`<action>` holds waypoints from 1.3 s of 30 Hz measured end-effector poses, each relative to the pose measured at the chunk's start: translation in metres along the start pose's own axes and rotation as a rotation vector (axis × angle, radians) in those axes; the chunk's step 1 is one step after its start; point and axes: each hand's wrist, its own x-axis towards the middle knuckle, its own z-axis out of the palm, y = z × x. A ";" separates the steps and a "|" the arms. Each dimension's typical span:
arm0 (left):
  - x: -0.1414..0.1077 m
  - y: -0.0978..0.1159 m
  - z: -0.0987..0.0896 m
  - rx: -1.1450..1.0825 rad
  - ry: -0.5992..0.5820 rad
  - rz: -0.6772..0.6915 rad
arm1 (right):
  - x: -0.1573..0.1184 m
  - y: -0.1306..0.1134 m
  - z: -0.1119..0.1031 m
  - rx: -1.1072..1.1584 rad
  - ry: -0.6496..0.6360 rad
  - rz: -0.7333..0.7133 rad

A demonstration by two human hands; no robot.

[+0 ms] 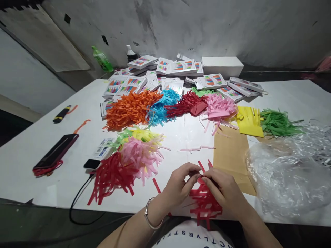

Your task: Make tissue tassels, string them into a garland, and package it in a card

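At the front of the table, my left hand (183,181) and my right hand (219,182) meet with fingers pinched on a red paper tassel (205,203). Its cut strips hang down over the table edge, while a few strip ends stick up beyond my fingertips. The pinched part is mostly hidden by my fingers. To the left of my left hand lie a loose red strip (156,185), a dark red tassel (113,174) and a pink tassel (141,153). A silver bangle (150,213) circles my left wrist.
Orange fringe (131,108), blue fringe (165,103), yellow fringe (249,120) and green fringe (280,122) form a row before piled printed boxes (181,67). Clear plastic bags (289,175) and brown cardboard (230,155) lie right. A phone (55,151) and a cabled device (93,164) lie left.
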 end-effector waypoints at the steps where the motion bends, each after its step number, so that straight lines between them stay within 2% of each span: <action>1: 0.001 0.000 0.000 -0.071 0.021 -0.071 | 0.000 0.001 0.001 -0.001 0.000 -0.003; 4: 0.004 -0.001 0.001 -0.341 0.049 -0.308 | 0.000 0.003 0.005 0.016 -0.009 0.025; 7: 0.006 -0.002 0.000 -0.481 0.060 -0.421 | 0.002 0.005 0.009 0.029 -0.020 0.074; 12: 0.004 -0.003 -0.003 -0.471 0.094 -0.405 | 0.005 0.004 0.014 0.008 -0.004 0.068; 19: -0.001 -0.007 -0.015 -0.492 0.030 -0.407 | 0.009 0.005 0.022 0.037 0.011 0.060; 21: -0.003 -0.009 -0.017 -0.451 0.039 -0.385 | 0.009 0.006 0.025 0.042 -0.004 0.061; 23: -0.007 -0.011 -0.018 -0.343 0.061 -0.305 | 0.010 0.005 0.027 0.004 0.007 0.036; 29: -0.017 -0.019 -0.026 0.261 0.048 0.186 | 0.020 0.001 0.033 -0.276 0.093 -0.216; 31: -0.018 -0.020 -0.032 0.366 0.083 0.284 | 0.023 0.000 0.035 -0.308 0.100 -0.251; 34: -0.019 -0.014 -0.041 0.356 0.123 0.237 | 0.026 -0.001 0.041 -0.259 0.094 -0.247; 39: -0.016 -0.002 -0.050 0.300 0.065 0.074 | 0.039 -0.006 0.064 -0.179 0.145 -0.243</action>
